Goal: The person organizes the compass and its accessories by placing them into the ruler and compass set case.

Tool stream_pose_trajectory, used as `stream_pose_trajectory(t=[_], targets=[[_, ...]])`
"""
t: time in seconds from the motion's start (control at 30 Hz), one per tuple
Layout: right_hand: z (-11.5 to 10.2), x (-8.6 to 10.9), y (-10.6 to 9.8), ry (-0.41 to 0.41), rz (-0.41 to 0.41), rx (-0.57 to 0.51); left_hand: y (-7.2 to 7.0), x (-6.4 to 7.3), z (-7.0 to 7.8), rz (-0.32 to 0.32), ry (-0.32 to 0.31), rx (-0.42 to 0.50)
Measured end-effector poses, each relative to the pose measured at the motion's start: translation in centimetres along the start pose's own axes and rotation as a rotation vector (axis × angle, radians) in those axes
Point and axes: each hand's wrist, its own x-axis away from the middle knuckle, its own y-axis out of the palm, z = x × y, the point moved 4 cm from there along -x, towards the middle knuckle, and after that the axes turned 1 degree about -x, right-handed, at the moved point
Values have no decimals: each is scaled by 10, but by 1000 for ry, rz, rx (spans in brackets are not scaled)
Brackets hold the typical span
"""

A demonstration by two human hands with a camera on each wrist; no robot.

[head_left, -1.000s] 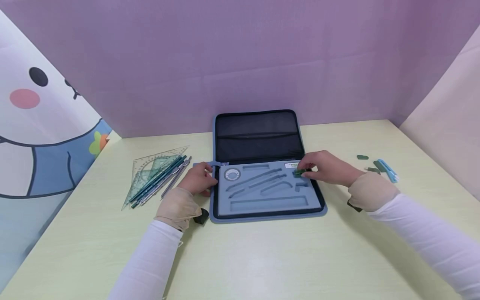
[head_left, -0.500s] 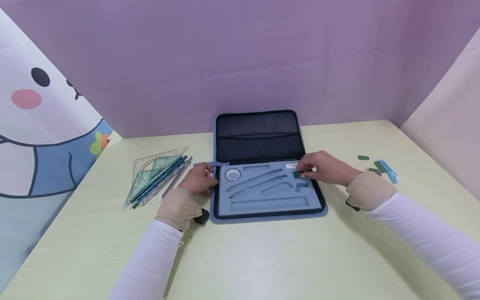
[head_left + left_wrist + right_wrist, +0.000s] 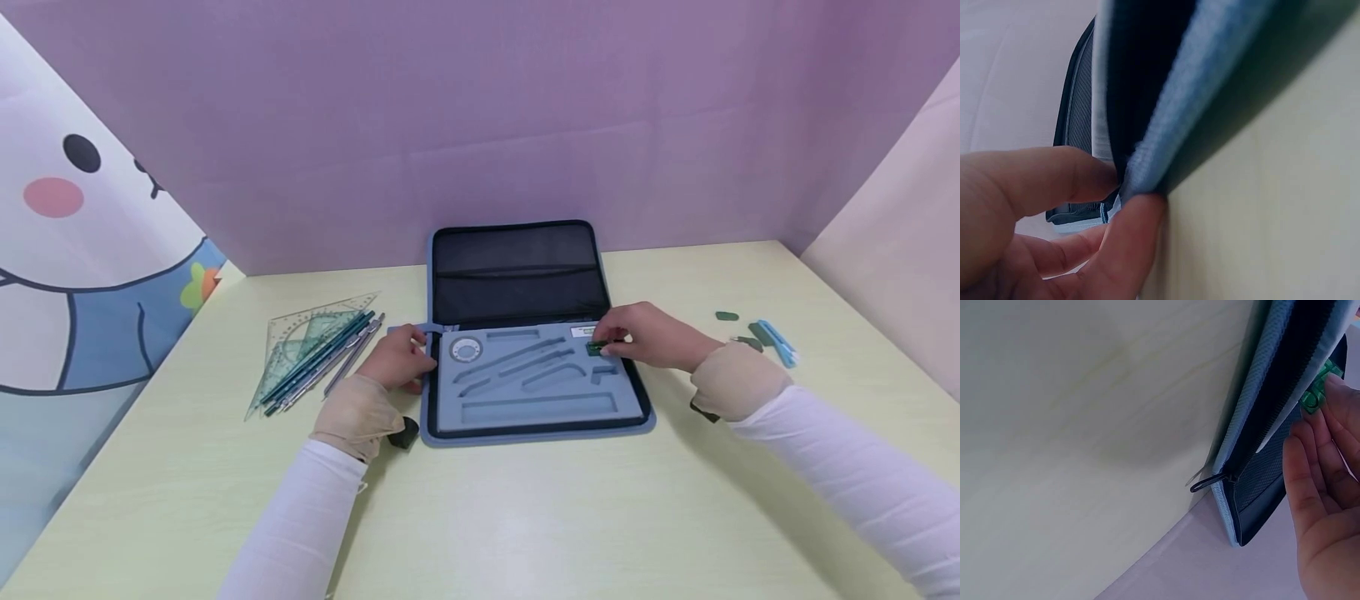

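A blue zip case [image 3: 540, 438] lies open on the table, with a dark mesh lid at the back. In it sits a blue foam tray [image 3: 540, 383] with shaped recesses and a round white disc at the left. My left hand [image 3: 395, 358] pinches the case's left edge between thumb and forefinger, seen close in the left wrist view. At the tray's upper right, my right hand [image 3: 648, 335] holds a small translucent green plastic piece [image 3: 1314, 394] between thumb and fingertips, at a recess. Fingers partly hide that piece [image 3: 595, 348].
To the left lies a pile of clear and green set squares and a protractor [image 3: 300, 321], with pencils and compasses [image 3: 318, 362] across them. At the right are small green pieces [image 3: 727, 316] and a light-blue tool [image 3: 778, 342]. A zip pull [image 3: 1208, 482] sticks out from the case.
The right hand has tipped the green piece down slightly into the tray's upper-right recess. The left hand stays at the case's edge.
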Motion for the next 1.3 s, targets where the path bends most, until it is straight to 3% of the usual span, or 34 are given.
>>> stream_pose_trajectory(t=[0.53,0.83,1.3], targets=[[2,0,5,-18,50,14,0,-1,0,-7,-18,-4],[-3,-2,8,-69,80,100,0,-1,0,-8,-11,3],[-6,-2,9,-17,65,113,1,-1,0,-4,-23,2]])
